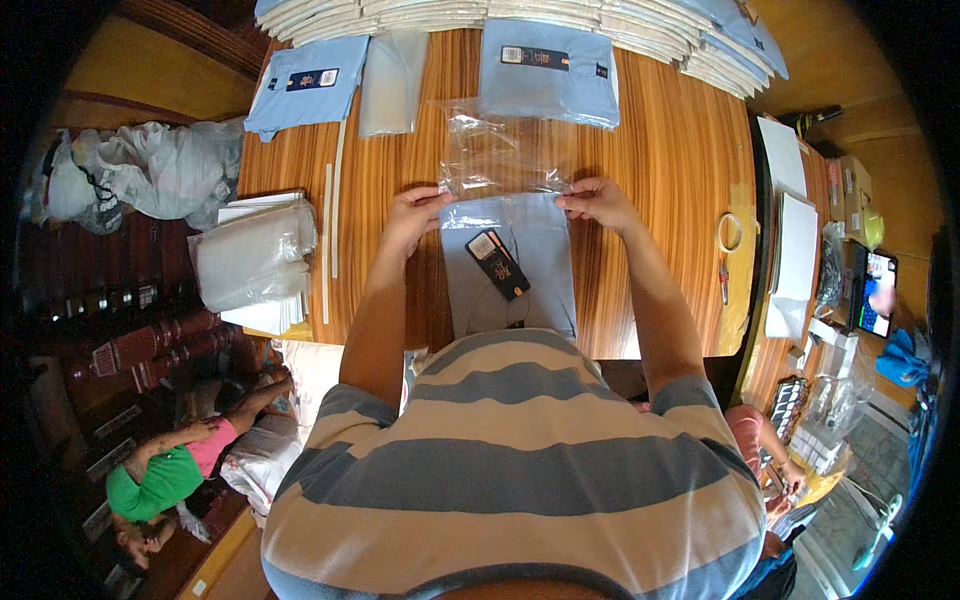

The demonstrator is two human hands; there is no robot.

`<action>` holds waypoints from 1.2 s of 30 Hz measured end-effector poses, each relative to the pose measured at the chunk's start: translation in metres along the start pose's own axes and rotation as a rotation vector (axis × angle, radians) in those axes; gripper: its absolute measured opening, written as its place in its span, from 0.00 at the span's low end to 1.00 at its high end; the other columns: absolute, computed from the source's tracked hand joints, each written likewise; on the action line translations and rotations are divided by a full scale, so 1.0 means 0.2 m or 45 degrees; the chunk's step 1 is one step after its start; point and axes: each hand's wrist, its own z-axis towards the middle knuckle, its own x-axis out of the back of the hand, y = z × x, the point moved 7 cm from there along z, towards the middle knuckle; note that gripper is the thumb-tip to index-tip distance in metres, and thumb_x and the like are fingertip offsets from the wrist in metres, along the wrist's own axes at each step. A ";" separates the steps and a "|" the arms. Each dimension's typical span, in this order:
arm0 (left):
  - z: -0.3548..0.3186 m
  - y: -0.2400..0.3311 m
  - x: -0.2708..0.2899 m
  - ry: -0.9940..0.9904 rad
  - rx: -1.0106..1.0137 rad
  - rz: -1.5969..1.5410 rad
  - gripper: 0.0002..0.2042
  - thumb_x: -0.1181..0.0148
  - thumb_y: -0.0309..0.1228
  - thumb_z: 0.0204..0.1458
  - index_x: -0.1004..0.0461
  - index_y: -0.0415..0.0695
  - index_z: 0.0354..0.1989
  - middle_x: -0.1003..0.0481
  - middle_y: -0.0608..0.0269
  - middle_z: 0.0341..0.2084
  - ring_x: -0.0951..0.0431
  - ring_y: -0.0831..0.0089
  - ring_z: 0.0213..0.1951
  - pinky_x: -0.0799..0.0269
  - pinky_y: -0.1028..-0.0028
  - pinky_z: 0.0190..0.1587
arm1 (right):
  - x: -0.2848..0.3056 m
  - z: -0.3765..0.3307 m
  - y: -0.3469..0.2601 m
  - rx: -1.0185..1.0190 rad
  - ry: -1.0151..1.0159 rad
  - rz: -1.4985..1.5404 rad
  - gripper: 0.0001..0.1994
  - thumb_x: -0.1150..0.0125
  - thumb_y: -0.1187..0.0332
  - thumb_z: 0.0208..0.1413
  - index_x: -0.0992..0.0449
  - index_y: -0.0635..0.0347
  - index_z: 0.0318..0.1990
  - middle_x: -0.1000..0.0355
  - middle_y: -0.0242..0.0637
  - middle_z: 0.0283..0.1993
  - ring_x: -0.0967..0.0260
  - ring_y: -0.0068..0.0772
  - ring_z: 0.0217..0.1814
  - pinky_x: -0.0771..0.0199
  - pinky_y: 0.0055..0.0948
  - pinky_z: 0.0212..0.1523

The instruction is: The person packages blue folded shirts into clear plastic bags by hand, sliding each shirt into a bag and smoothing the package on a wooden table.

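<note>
Both the left hand [413, 216] and right hand [600, 204] pinch a clear plastic bag [505, 160] at its sides; just bodyward of those fingertips lies a folded blue shirt [545, 268]. Uneven tugging could split the thin film.

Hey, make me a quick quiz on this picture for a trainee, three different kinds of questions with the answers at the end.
1. What do the left hand and right hand both pinch?
A) A sheet of white paper
B) The clear plastic
C) A pair of scissors

2. True or false: the dark tag on the folded blue garment nearest the person sits at a slant.

3. On which side of the striped wooden table, the person's left or right, does the white ring lie?

Key:
1. B, the clear plastic, one hand at each side.
2. True.
3. The person's right.
</note>
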 end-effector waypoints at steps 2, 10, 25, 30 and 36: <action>0.00 -0.01 0.03 0.003 -0.037 -0.088 0.12 0.32 0.27 0.61 0.22 0.35 0.49 0.16 0.54 0.43 0.16 0.73 0.40 0.19 0.74 0.39 | -0.03 -0.01 -0.06 -0.006 0.049 -0.068 0.19 0.20 0.59 0.54 0.16 0.67 0.42 0.19 0.36 0.34 0.24 0.24 0.30 0.24 0.25 0.31; -0.02 -0.05 0.08 0.221 -0.230 0.007 0.10 0.33 0.28 0.63 0.21 0.37 0.48 0.15 0.57 0.39 0.18 0.77 0.33 0.20 0.76 0.34 | -0.09 0.02 0.00 0.190 0.094 -0.069 0.20 0.21 0.59 0.55 0.17 0.69 0.45 0.19 0.37 0.38 0.24 0.26 0.32 0.22 0.27 0.33; -0.30 -0.09 0.06 0.199 -0.381 0.263 0.12 0.26 0.26 0.55 0.17 0.33 0.45 0.16 0.61 0.34 0.19 0.76 0.33 0.21 0.76 0.34 | -0.13 -0.29 0.02 0.114 0.345 -0.291 0.15 0.24 0.69 0.58 0.19 0.66 0.49 0.17 0.35 0.40 0.22 0.23 0.38 0.22 0.22 0.40; -0.24 -0.12 0.06 0.119 -0.311 0.232 0.12 0.24 0.26 0.53 0.17 0.34 0.42 0.16 0.61 0.32 0.20 0.77 0.31 0.22 0.75 0.32 | -0.19 -0.25 0.11 0.158 0.233 0.102 0.10 0.29 0.72 0.62 0.19 0.65 0.48 0.17 0.35 0.40 0.23 0.21 0.38 0.23 0.22 0.39; -0.32 -0.06 0.05 0.021 -0.287 0.533 0.09 0.24 0.29 0.54 0.15 0.36 0.36 0.18 0.64 0.27 0.23 0.79 0.26 0.26 0.76 0.30 | -0.15 -0.28 0.13 0.075 0.149 -0.204 0.10 0.30 0.69 0.63 0.18 0.66 0.46 0.16 0.39 0.40 0.21 0.26 0.42 0.21 0.30 0.43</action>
